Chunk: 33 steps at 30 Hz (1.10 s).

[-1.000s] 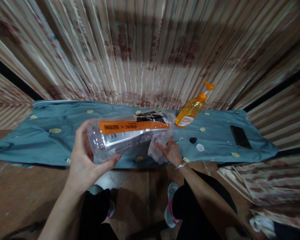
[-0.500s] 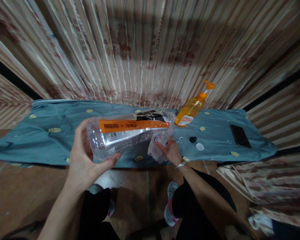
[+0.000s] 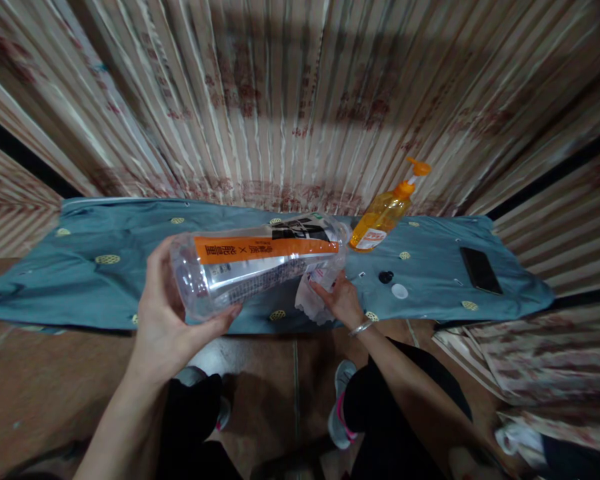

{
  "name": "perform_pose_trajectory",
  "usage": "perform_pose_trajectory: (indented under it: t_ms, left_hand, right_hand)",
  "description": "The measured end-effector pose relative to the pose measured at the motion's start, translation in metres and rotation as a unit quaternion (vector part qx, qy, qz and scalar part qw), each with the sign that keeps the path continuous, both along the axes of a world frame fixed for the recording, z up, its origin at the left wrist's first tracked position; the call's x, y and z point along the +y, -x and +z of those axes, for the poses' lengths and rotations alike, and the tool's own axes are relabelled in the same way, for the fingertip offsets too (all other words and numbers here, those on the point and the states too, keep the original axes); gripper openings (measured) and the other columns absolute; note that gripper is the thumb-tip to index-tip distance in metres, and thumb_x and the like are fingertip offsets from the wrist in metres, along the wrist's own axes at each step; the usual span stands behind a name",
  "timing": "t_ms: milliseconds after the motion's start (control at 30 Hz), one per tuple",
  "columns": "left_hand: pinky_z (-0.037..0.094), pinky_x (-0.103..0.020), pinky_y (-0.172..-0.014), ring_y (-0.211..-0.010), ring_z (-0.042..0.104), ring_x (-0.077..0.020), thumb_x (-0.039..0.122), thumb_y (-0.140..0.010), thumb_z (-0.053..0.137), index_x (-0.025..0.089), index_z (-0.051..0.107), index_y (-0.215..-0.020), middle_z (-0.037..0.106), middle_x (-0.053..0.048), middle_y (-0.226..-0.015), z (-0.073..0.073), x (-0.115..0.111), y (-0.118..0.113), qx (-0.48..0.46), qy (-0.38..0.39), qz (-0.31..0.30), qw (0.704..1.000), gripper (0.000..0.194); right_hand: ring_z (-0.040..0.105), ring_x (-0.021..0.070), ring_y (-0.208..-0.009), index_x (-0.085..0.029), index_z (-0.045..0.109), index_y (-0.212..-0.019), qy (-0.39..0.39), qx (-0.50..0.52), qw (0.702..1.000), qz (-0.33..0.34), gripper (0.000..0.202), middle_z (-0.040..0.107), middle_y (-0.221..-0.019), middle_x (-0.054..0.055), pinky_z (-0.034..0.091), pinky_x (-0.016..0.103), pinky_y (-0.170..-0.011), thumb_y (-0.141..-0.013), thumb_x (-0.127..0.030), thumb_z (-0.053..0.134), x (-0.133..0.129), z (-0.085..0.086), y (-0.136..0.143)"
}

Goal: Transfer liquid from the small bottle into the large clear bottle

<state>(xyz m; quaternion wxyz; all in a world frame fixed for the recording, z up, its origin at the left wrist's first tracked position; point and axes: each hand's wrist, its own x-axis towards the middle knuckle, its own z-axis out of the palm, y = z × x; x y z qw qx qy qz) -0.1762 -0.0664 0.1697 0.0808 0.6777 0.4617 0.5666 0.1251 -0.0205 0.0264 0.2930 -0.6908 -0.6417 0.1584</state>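
Observation:
My left hand (image 3: 167,320) is wrapped round the base of a large clear plastic bottle (image 3: 260,260) with an orange, black and silver label. The bottle lies nearly level in the air above the cloth, its neck end to the right. Under that end, my right hand (image 3: 344,301) is closed on a whitish tissue (image 3: 312,303) that hangs down with a scalloped edge. Some of the right fingers are hidden behind the bottle. Just past the neck end stands a pump bottle (image 3: 377,220) of orange liquid.
A blue-green cloth (image 3: 100,293) with yellow motifs covers the narrow table. On it lie a small black cap (image 3: 386,277), a white disc (image 3: 399,291) and a dark phone (image 3: 481,270). A striped curtain (image 3: 280,100) hangs close behind.
Almost nothing differs. The base end of the bottle and my left hand have shifted very slightly left; my right hand keeps its grip on the tissue.

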Motion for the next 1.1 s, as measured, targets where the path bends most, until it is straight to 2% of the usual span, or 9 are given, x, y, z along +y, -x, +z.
perform_pose_trajectory:
  t_ms: [267,500,733,1100]
  left_hand:
    - [0.065,-0.048,-0.094,-0.114,0.073,-0.0313,0.057,-0.063,0.089,0.02,0.058,-0.141,0.071,-0.013,-0.128,0.0006,0.0012,-0.0024,0.014,-0.011,0.01,1.0,0.092]
    - [0.065,-0.047,-0.095,-0.115,0.073,-0.0311,0.057,-0.063,0.09,0.02,0.056,-0.143,0.07,-0.012,-0.13,0.0016,0.0005,-0.0008,0.014,-0.008,0.007,1.0,0.095]
    - [0.065,-0.047,-0.094,-0.115,0.073,-0.0314,0.059,-0.064,0.09,0.018,0.056,-0.144,0.07,-0.015,-0.13,0.0033,0.0004,-0.0009,0.02,-0.003,0.008,1.0,0.097]
    - [0.064,-0.048,-0.096,-0.115,0.072,-0.0311,0.056,-0.06,0.091,0.022,0.057,-0.141,0.07,-0.011,-0.13,0.001,0.0012,-0.0023,0.005,0.0,0.015,1.0,0.094]
  right_hand:
    - [0.078,0.0335,-0.091,-0.015,0.055,-0.121,-0.01,0.002,1.0,0.009,0.055,0.079,-0.099,0.017,0.06,0.041,-0.08,-0.089,-0.058,0.07,-0.0002,-0.0001,-0.0016]
    - [0.078,0.0322,-0.091,-0.018,0.055,-0.12,-0.017,0.005,1.0,0.004,0.057,0.079,-0.1,0.015,0.06,0.04,-0.08,-0.091,-0.065,0.065,-0.0006,-0.0003,-0.0007]
    - [0.078,0.0321,-0.092,-0.016,0.055,-0.12,-0.012,0.002,1.0,0.001,0.056,0.08,-0.101,0.017,0.06,0.039,-0.08,-0.09,-0.062,0.067,-0.0009,-0.0002,0.0001]
    - [0.078,0.0327,-0.089,-0.017,0.055,-0.118,-0.016,-0.004,1.0,0.001,0.055,0.08,-0.098,0.016,0.06,0.039,-0.078,-0.09,-0.063,0.067,-0.0005,-0.0011,-0.0009]
